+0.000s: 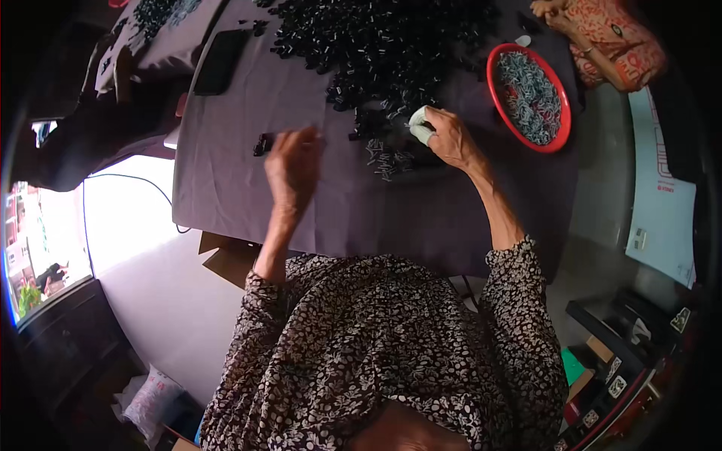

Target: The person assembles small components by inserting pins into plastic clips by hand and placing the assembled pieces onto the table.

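Note:
My right hand [450,140] is bent at the near edge of a big heap of small black parts [383,56]. White covers [421,126] wrap its thumb and a finger, which curl together. Whatever lies between them is too small to make out. Just left of that hand lies a loose cluster of small grey metal pieces [386,160]. My left hand [293,167] is raised over the cloth-covered table [361,214], smeared by motion, so its fingers do not show clearly. Beside it sit a few black parts [262,144].
A red basin [567,120] full of small grey pieces [530,98] stands at the right. A dark phone-like slab [219,62] lies at the far left. Another person's hand [551,12] is at the far right corner; someone else sits at the left. A cardboard box [233,261] stands below the table.

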A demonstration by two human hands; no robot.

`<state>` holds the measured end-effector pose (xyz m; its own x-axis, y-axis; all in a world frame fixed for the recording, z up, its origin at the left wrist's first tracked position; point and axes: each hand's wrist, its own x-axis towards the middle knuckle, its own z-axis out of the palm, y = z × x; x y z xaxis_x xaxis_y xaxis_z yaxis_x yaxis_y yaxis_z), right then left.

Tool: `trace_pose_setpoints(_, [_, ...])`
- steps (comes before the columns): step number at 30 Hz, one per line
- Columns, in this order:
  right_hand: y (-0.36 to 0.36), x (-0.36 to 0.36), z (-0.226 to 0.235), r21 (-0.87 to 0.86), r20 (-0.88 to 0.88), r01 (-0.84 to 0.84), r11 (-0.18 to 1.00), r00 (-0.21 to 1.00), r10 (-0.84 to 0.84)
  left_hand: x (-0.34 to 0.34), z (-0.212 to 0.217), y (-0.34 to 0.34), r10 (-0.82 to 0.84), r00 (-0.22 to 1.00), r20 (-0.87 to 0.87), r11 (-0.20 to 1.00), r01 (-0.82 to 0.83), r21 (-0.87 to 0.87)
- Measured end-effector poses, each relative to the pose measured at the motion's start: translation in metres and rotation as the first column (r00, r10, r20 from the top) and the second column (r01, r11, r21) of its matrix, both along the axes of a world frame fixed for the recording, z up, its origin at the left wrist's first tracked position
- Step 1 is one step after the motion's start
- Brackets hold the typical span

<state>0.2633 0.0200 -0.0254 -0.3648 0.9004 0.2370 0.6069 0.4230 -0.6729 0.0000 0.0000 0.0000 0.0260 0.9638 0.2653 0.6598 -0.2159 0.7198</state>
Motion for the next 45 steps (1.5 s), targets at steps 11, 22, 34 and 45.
trace_pose_setpoints(11, [-0.025,-0.003,0.026,-0.323,-0.336,-0.066,0.944,0.941,-0.049,0.082,0.008,0.0,-0.197,0.799,0.568,0.867,0.412,-0.279])
trace_pose_setpoints(22, [-0.033,-0.02,0.022,-0.398,-0.718,-0.014,0.917,0.627,-0.302,0.087,0.011,0.006,0.022,0.563,0.826,0.728,0.558,-0.399])
trace_pose_setpoints(34, [-0.021,0.031,-0.012,-0.365,-0.578,0.244,0.899,0.697,-0.424,0.092,-0.026,0.044,-0.415,0.909,-0.03,0.898,0.415,0.147])
trace_pose_setpoints(45, [-0.019,0.034,-0.024,-0.391,-0.671,0.18,0.903,0.615,-0.413,0.117,-0.034,0.037,-0.487,0.828,-0.278,0.817,0.545,0.191])
